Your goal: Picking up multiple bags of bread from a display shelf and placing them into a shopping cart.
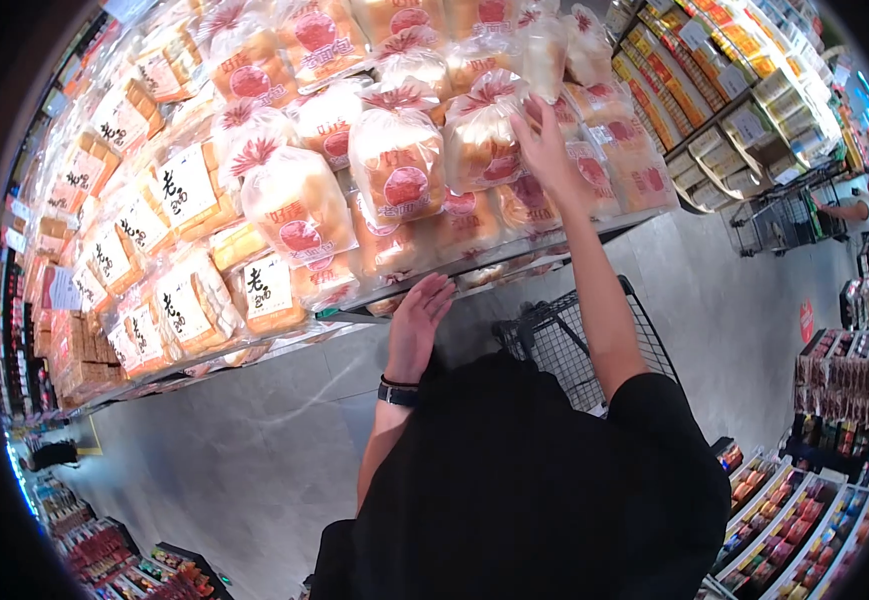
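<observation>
Bagged bread loaves fill a display in front of me. My right hand [544, 146] reaches over them, its fingers at the right side of a bread bag with a gathered top [485, 135]; whether they touch the bag I cannot tell. To the left of that bag stands another upright bag of bread [395, 161], and farther left a third bag [299, 206] leans on the loaves below. My left hand [421, 315], with a dark band at the wrist, hangs empty by the display's front edge [374, 300], fingers apart.
A wire shopping cart [577, 345] stands below my right forearm. Packs with white labels [186, 187] lie on the display's left part. Shelves of boxed goods [704, 75] adjoin it at the right. At the far right, a person [858, 211] is beside another cart [776, 217]. Product racks [794, 517] stand at lower right.
</observation>
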`<state>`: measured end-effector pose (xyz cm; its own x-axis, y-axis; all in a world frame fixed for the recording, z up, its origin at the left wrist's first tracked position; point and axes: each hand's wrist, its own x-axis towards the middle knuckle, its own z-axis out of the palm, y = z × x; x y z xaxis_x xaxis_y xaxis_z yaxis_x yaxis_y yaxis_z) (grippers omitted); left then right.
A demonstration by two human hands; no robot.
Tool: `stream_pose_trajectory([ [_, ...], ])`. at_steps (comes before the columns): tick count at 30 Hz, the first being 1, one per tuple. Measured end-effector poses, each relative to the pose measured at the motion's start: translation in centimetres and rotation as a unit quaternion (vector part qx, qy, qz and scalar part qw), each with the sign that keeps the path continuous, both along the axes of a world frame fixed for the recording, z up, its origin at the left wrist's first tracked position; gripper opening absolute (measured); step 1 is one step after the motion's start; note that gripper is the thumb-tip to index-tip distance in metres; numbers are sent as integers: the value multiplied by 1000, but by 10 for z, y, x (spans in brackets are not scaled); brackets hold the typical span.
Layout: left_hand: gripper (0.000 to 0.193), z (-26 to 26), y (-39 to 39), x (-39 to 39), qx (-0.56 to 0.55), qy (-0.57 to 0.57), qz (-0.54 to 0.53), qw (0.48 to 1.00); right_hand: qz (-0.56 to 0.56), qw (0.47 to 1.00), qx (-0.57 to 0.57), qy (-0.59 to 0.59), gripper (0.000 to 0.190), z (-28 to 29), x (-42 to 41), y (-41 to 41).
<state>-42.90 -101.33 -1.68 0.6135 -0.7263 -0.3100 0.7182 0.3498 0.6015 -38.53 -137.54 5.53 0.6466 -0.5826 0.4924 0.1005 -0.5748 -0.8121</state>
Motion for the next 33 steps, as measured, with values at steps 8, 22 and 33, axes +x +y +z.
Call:
stream_pose_trajectory([
  [8, 47, -16, -45, -11, 0, 42, -126, 991, 31, 980, 198, -14, 49, -32, -125, 51],
  [22, 61, 43, -134, 10, 92, -293, 19, 951, 51, 988, 116, 83, 68, -41, -92, 32],
  [33, 81, 22, -197, 72, 153, -267, 51, 950, 92, 980, 86, 156, 74, -17, -43, 22],
])
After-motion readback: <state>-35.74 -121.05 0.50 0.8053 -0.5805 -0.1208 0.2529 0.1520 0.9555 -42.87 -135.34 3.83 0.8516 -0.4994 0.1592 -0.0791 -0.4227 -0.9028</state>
